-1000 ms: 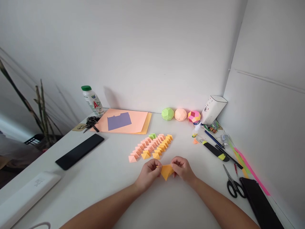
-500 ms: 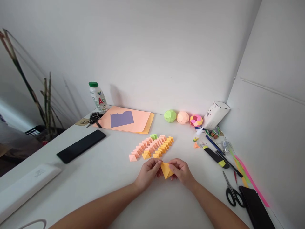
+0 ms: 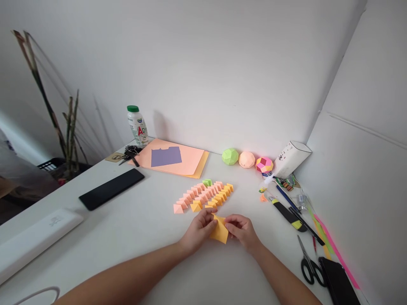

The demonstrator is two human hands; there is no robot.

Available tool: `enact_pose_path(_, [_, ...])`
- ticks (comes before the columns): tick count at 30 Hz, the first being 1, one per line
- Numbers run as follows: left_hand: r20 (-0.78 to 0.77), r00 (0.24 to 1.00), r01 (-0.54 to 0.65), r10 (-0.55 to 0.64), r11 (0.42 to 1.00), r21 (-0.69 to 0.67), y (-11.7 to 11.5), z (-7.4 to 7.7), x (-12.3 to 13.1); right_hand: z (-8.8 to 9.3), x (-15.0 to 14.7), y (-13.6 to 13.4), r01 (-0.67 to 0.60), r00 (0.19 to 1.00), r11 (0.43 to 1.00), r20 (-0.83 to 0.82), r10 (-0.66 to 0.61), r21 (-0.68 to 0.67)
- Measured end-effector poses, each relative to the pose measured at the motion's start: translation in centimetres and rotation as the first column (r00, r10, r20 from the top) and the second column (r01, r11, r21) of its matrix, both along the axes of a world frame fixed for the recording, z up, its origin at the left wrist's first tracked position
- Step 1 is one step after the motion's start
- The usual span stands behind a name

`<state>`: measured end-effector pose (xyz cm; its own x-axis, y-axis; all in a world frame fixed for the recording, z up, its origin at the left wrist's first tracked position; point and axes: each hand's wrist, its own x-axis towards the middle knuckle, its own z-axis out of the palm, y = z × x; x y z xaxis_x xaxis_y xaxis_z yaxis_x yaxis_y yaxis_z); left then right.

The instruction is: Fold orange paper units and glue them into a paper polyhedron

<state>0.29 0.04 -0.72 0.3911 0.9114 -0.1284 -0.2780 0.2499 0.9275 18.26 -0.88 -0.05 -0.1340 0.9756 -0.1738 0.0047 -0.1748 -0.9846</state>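
Note:
Between my two hands is a small piece of orange paper (image 3: 220,232), now a flat, roughly square shape with creases. My left hand (image 3: 199,231) pinches its left edge between thumb and fingers. At the upper right edge, my right hand (image 3: 243,232) grips it with thumb and forefinger. Just beyond my hands stand rows of small folded paper pieces: pink ones (image 3: 187,197), orange ones (image 3: 224,195) and a few green ones (image 3: 207,182). My fingers cover part of the nearest orange pieces.
Sheets of pink paper (image 3: 190,163) with a purple piece (image 3: 166,156) lie behind. Three paper balls (image 3: 246,159) line the wall. To the right are a utility knife (image 3: 288,215), scissors (image 3: 310,262) and a black phone (image 3: 338,279). A black slab (image 3: 112,189) lies left.
The orange paper has gone from a folded, pointed shape to a flatter, squarer one. My hands keep hold of it in nearly the same place. The view has turned slightly.

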Motion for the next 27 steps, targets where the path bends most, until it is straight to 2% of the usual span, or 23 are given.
enact_pose_path(6, [0.117, 0.993, 0.021, -0.024, 0.999, 0.026, -0.16, 0.01, -0.07, -0.1, 0.06, 0.21, 0.008, 1.0, 1.0, 0.014, -0.008, 0.025])
enact_pose_path(13, [0.019, 0.997, 0.079, -0.081, 0.995, 0.058, -0.23, 0.66, -0.26, -0.38, 0.01, 0.08, -0.017, 1.0, 0.996, 0.025, 0.015, 0.084])
enact_pose_path(27, [0.01, 0.991, 0.135, -0.136, 0.99, 0.045, -0.23, 0.52, -0.25, -0.44, -0.06, -0.07, -0.061, 0.998, 0.996, -0.014, 0.062, 0.069])
